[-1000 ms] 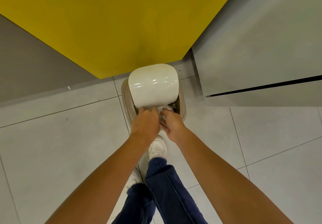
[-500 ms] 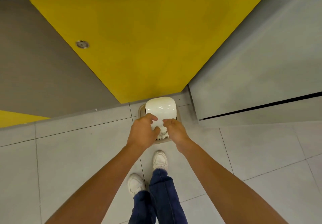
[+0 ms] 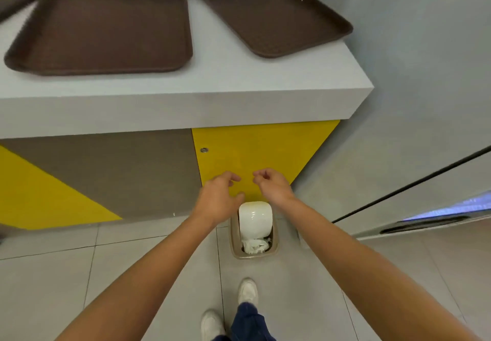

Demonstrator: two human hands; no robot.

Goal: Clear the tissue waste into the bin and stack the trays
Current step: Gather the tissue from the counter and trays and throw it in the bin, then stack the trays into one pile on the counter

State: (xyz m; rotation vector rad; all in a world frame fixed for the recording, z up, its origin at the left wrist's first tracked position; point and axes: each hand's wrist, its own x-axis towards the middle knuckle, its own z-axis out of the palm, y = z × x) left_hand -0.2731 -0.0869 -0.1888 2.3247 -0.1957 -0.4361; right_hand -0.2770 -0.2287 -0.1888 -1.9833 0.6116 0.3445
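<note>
Down below left hand (image 3: 218, 200), right hand (image 3: 273, 186), tissue (image 3: 255, 245) in bin (image 3: 254, 256)

The bin (image 3: 234, 237) has a beige rim and a glossy white lid (image 3: 255, 217), and the tissue (image 3: 253, 245) inside it is white too. Behind the bin, the cabinet front (image 3: 265, 149) is bright yellow, with a dull grey-brown panel further left that is cut by another yellow triangle. Above the bin, the counter (image 3: 212, 83) is pale grey, and the trays (image 3: 106, 24) on it are dark brown with a fine woven grain. Around the bin, the floor (image 3: 53, 274) is light grey tiles with thin darker lines. In front of the bin, the shoes (image 3: 247, 291) are white and the trousers (image 3: 249, 322) dark blue.
</note>
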